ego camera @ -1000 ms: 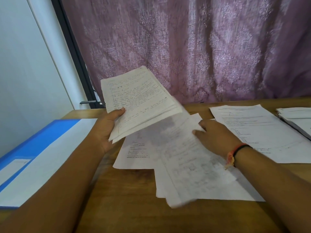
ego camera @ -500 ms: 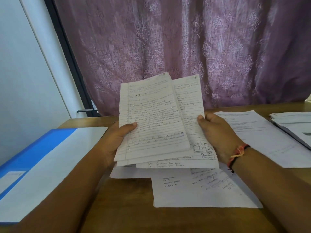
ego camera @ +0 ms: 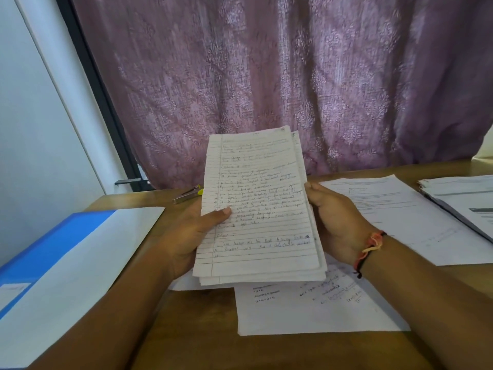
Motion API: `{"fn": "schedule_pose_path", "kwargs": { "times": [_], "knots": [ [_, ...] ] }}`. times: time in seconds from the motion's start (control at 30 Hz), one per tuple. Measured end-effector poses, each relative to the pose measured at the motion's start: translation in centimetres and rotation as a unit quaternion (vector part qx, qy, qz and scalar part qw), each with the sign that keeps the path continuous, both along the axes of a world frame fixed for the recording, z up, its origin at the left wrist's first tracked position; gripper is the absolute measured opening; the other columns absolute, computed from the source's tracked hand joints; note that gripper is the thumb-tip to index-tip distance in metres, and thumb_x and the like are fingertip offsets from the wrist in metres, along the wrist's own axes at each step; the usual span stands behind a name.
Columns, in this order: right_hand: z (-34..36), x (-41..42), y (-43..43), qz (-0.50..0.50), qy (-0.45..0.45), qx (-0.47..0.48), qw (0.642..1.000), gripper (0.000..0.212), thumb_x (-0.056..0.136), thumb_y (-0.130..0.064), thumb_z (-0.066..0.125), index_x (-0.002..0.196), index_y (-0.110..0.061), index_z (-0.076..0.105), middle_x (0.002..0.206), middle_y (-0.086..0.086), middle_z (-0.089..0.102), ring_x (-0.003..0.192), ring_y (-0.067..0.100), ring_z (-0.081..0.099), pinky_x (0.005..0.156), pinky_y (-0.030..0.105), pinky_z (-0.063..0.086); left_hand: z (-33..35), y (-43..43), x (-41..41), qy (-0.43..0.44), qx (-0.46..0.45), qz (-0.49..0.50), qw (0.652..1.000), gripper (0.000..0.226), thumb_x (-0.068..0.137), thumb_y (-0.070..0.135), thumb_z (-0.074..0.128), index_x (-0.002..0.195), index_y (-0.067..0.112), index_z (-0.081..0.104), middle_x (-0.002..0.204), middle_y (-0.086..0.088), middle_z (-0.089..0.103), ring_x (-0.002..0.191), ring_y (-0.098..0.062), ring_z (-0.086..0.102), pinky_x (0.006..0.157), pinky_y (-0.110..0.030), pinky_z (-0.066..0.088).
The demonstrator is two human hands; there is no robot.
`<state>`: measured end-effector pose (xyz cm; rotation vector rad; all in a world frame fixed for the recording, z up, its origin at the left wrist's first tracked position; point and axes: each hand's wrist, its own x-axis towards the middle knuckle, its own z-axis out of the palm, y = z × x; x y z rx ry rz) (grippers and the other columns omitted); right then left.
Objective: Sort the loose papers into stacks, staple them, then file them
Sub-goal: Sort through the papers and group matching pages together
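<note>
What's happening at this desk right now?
A person is sorting papers at a wooden table. Both hands hold a bundle of handwritten lined sheets upright. The left hand grips its left edge, thumb across the front, and the right hand holds its right edge. Beneath it, printed sheets lie loose on the table. The stapler lies untouched behind the bundle, and the blue file folder sits at the left.

Handwriting on the lined pages (ego camera: 256, 209) and print on the loose sheets (ego camera: 306, 311) are too blurred to read.
</note>
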<state>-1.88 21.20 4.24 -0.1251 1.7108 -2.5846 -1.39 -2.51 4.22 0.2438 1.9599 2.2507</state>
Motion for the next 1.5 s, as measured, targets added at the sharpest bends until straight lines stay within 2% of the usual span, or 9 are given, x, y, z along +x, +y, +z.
{"fn": "schedule_pose_path", "kwargs": {
  "times": [0.3, 0.43, 0.53, 0.77, 0.9, 1.07, 1.2, 1.33, 1.5],
  "knots": [
    [0.0, -0.4, 0.4, 0.092, 0.032, 0.027, 0.995, 0.059, 0.100, -0.062, 0.032, 0.133, -0.023, 0.062, 0.128, 0.005, 0.068, 0.118, 0.025, 0.065, 0.103, 0.048, 0.048, -0.3, 0.5, -0.1, 0.040, -0.035, 0.024, 0.998, 0.037, 0.095, 0.012, 0.066, 0.129, 0.025, 0.060, 0.117, 0.001, 0.075, 0.104, -0.023, 0.074, 0.078, -0.038, 0.063],
    [-0.6, -0.4, 0.2, 0.022, 0.111, 0.190, 0.975, 0.023, 0.103, -0.026, 0.050, 0.123, -0.026, 0.062, 0.122, -0.007, 0.070, 0.116, 0.011, 0.065, 0.103, 0.039, 0.050, -0.3, 0.6, -0.4, 0.113, -0.108, 0.090, 0.984, 0.041, 0.092, 0.028, 0.070, 0.130, 0.037, 0.057, 0.122, 0.016, 0.072, 0.109, -0.014, 0.071, 0.091, -0.044, 0.060],
    [-0.4, -0.1, -0.1, -0.038, 0.159, 0.269, 0.949, 0.027, 0.103, -0.019, 0.051, 0.128, -0.028, 0.057, 0.124, -0.016, 0.067, 0.118, 0.001, 0.060, 0.101, 0.023, 0.049, 0.3, 0.6, -0.3, 0.158, -0.125, 0.121, 0.972, 0.039, 0.089, 0.034, 0.071, 0.123, 0.044, 0.057, 0.115, 0.027, 0.071, 0.106, -0.005, 0.070, 0.086, -0.032, 0.060],
    [-0.4, 0.3, -0.3, -0.065, 0.239, 0.215, 0.945, 0.034, 0.098, -0.022, 0.058, 0.132, -0.026, 0.053, 0.125, -0.016, 0.067, 0.116, -0.001, 0.061, 0.095, 0.017, 0.051, 0.3, 0.2, -0.5, 0.166, -0.107, 0.132, 0.971, 0.049, 0.082, 0.038, 0.076, 0.127, 0.036, 0.056, 0.121, 0.017, 0.071, 0.111, -0.011, 0.070, 0.090, -0.041, 0.059],
    [-1.5, 0.2, -0.6, -0.064, 0.250, 0.281, 0.925, 0.034, 0.103, -0.025, 0.050, 0.136, -0.033, 0.047, 0.132, -0.022, 0.059, 0.123, -0.008, 0.052, 0.103, 0.017, 0.045, -0.2, 0.8, -0.3, 0.167, -0.118, 0.141, 0.969, 0.038, 0.089, 0.037, 0.069, 0.125, 0.040, 0.056, 0.118, 0.023, 0.071, 0.108, -0.006, 0.070, 0.083, -0.031, 0.061],
    [-0.9, 0.2, -0.5, -0.090, 0.275, 0.279, 0.916, 0.029, 0.104, -0.023, 0.047, 0.129, -0.039, 0.047, 0.130, -0.027, 0.058, 0.120, -0.014, 0.051, 0.095, 0.006, 0.042, 0.4, 0.6, -0.4, 0.161, -0.093, 0.159, 0.970, 0.037, 0.088, 0.040, 0.067, 0.123, 0.041, 0.058, 0.121, 0.018, 0.071, 0.111, -0.015, 0.070, 0.091, -0.047, 0.059],
    [-1.9, 0.1, -0.4, -0.088, 0.247, 0.320, 0.911, 0.014, 0.104, -0.027, 0.046, 0.116, -0.030, 0.053, 0.116, -0.005, 0.069, 0.111, 0.014, 0.062, 0.091, 0.030, 0.055, -0.5, 0.9, 0.1, 0.156, -0.123, 0.126, 0.972, 0.024, 0.098, 0.034, 0.060, 0.121, 0.043, 0.061, 0.115, 0.022, 0.072, 0.104, -0.003, 0.070, 0.081, -0.032, 0.059],
    [-1.6, 0.3, -0.6, -0.095, 0.263, 0.287, 0.916, 0.020, 0.104, -0.022, 0.046, 0.116, -0.035, 0.055, 0.114, -0.027, 0.066, 0.108, -0.011, 0.059, 0.085, 0.006, 0.047, -0.4, 1.0, 0.0, 0.152, -0.116, 0.130, 0.973, 0.023, 0.099, 0.032, 0.059, 0.121, 0.041, 0.061, 0.114, 0.021, 0.073, 0.103, -0.002, 0.070, 0.073, -0.025, 0.059],
    [-2.4, -0.2, -0.3, -0.073, 0.252, 0.316, 0.912, 0.030, 0.105, -0.022, 0.045, 0.128, -0.041, 0.048, 0.124, -0.035, 0.058, 0.119, -0.015, 0.050, 0.098, 0.007, 0.042, -0.9, 1.2, 0.2, 0.141, -0.142, 0.129, 0.971, 0.023, 0.100, 0.032, 0.058, 0.119, 0.044, 0.061, 0.108, 0.031, 0.071, 0.094, 0.010, 0.068, 0.069, -0.019, 0.058]
  ]
}}
